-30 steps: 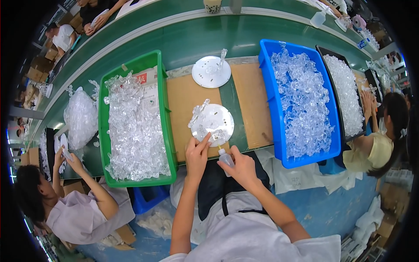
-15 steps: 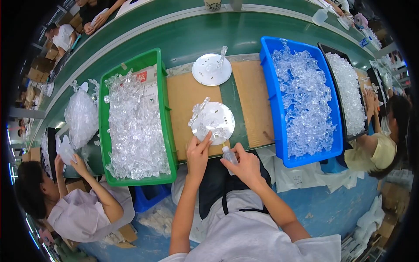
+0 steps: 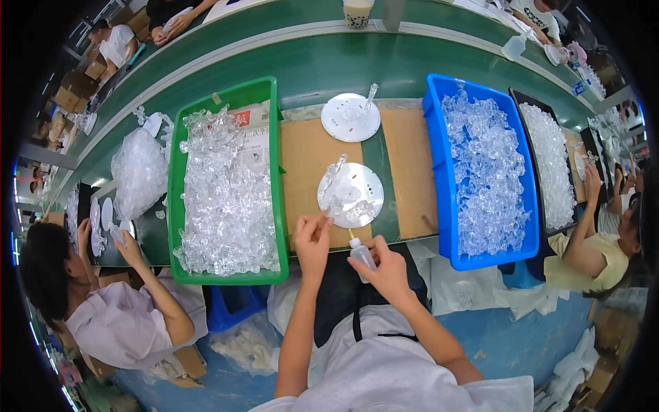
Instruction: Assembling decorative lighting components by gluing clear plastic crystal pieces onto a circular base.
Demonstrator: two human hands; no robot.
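My right hand (image 3: 386, 268) is wrapped around a small translucent squeeze bottle (image 3: 362, 255), tilted with its thin yellowish nozzle pointing up toward the near rim of a round white disc (image 3: 364, 180). The disc lies on brown cardboard and has small dark slots; several clear plastic pieces rest on it, one of them long and knobbly (image 3: 334, 173) at its left edge. At the disc's lower left, my left hand (image 3: 312, 240) is closed in a pinch, with a small clear plastic piece (image 3: 334, 204) at the fingertips, partly hidden.
A second white disc (image 3: 343, 123) with an upright clear piece lies farther back. To the left stands a green bin (image 3: 280, 206) of clear pieces, to the right a blue bin (image 3: 434, 151) and a black tray (image 3: 516, 103). Co-workers sit on both sides.
The head view has shifted, moving the table rightward in the picture. My left fingers have come off the disc into a pinch. The bottle's nozzle now stands just off the disc's near rim.
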